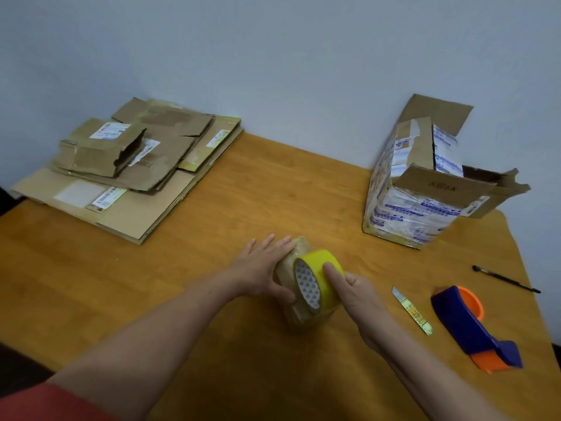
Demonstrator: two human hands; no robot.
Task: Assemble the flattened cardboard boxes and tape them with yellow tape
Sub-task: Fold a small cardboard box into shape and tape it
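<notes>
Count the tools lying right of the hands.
3: a knife nearest the right hand, a blue-and-orange tape dispenser at the near right edge, a black pen beyond both. None seems hidden.

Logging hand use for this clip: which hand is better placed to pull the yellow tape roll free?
Right, probably. The right hand holds the yellow tape roll, index finger across it; the left hand rests flat on the clear rolls beside it, steadying them.

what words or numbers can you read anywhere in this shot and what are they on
"5?5K", middle character unclear: on the front flap of the open cardboard box.
Blue print on that box's sides: too blurred to read.
Shipping labels on the flattened cardboard boxes: too small.
Yellow print on the utility knife: blurred.
</notes>
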